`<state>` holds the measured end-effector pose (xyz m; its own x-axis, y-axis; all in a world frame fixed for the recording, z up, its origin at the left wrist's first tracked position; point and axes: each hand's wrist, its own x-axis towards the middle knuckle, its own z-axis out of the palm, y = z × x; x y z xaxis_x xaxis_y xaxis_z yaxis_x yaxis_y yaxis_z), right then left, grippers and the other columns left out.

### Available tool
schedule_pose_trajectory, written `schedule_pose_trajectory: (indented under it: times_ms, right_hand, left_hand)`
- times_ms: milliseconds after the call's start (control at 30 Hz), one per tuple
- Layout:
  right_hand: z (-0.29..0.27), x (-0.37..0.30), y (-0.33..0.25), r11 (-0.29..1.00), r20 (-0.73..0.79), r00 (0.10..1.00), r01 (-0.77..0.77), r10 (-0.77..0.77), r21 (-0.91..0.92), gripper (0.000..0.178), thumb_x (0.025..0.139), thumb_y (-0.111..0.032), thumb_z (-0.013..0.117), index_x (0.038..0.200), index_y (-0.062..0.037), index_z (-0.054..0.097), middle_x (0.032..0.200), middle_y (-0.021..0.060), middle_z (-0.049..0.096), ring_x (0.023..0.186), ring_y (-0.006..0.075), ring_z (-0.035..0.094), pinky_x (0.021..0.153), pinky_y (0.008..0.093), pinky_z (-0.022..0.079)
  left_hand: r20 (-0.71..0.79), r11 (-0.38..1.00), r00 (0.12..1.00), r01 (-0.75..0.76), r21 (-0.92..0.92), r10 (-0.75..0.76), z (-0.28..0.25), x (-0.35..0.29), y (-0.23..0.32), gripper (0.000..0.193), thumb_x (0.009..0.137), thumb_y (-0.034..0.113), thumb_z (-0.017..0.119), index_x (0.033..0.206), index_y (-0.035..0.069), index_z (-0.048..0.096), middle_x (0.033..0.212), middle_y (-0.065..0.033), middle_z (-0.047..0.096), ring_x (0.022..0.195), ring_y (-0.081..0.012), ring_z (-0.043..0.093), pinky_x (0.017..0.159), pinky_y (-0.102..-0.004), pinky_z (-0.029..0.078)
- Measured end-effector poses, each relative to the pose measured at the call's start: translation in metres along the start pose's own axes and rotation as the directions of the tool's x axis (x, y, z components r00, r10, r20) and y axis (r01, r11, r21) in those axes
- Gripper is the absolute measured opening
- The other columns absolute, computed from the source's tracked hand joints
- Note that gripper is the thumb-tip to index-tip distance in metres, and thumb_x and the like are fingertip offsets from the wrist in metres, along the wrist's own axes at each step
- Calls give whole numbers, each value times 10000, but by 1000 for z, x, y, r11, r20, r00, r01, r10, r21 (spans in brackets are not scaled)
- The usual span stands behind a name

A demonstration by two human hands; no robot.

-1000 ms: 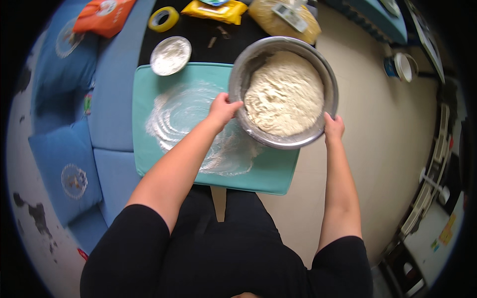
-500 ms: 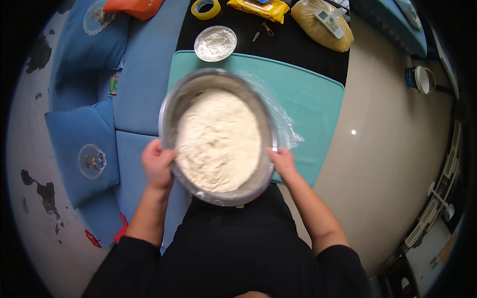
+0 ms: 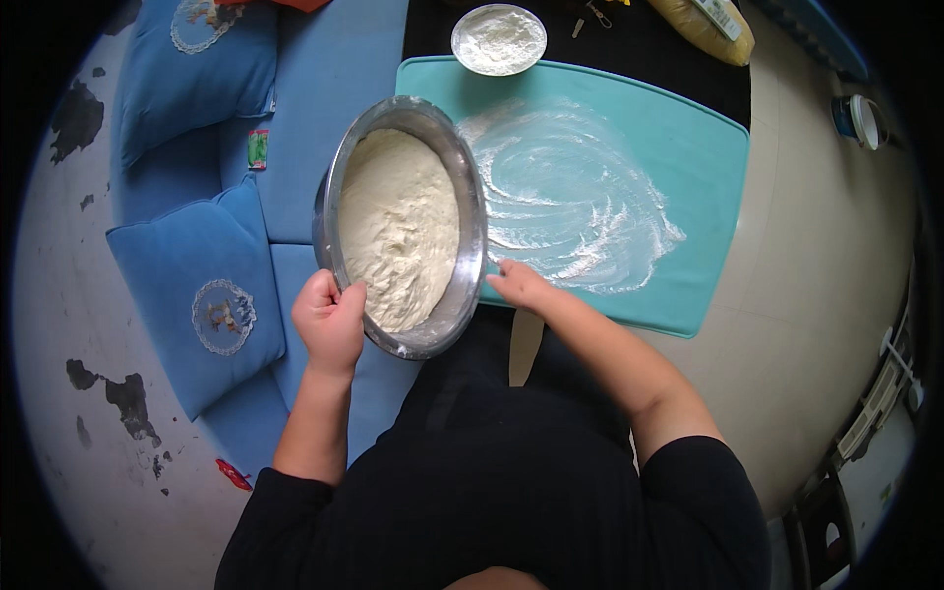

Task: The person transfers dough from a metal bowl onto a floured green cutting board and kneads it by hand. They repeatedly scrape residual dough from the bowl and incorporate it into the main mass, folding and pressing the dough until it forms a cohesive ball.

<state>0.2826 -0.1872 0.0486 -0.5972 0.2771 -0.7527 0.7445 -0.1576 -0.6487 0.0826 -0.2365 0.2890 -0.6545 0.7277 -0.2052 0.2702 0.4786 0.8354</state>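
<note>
Mat (image 3: pixel 703 187) floured, bowl (image 3: pixel 468 241) held, sofa (image 3: pixel 329 118) alongside

Mixing bowl (image 3: pixel 472 211), left of centre: silvery metal, smooth, glossy at the rim, inner wall smeared dull. Dough (image 3: pixel 398 226) inside: matt, soft-looking, surface wrinkled and lumpy. Teal mat (image 3: pixel 693 167), right: smooth, rubbery or plastic-looking, low sheen; loose flour (image 3: pixel 565 187) on it is powdery, matt, streaked. Sofa cushion (image 3: pixel 182 295), left: matt blue cloth with a lacy-edged patch (image 3: pixel 224 317). Floor (image 3: pixel 801 246), right: smooth, tile-like. Wall (image 3: pixel 69 324), far left: matt, flaking in rough dark patches. Shirt (image 3: pixel 492 472), near: matt black cloth.
</note>
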Motion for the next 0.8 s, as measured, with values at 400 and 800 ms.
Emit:
schedule_pose_trajectory:
  times_ms: [400, 800]
  right_hand:
    - [47, -6, -36, 701, 103, 974, -216, 200, 680, 872, 796, -153, 591, 1398, -6, -22, 736, 138, 580, 434, 142, 439, 353, 278, 342]
    - [49, 11, -27, 601, 219, 968, -249, 124, 760, 839, 801, -177, 592, 1401, -16, 28, 830, 148, 582, 417, 145, 414, 352, 291, 346]
  left_hand:
    - [257, 930, 938, -291, 227, 231, -4, 4, 20, 303, 669, 10, 651, 537, 37, 380, 488, -66, 392, 431, -160, 384, 419, -273, 284]
    - [402, 575, 691, -723, 384, 601, 18, 35, 20, 198, 622, 98, 618, 599, 47, 428, 678, -78, 461, 669, -219, 451, 723, -382, 394]
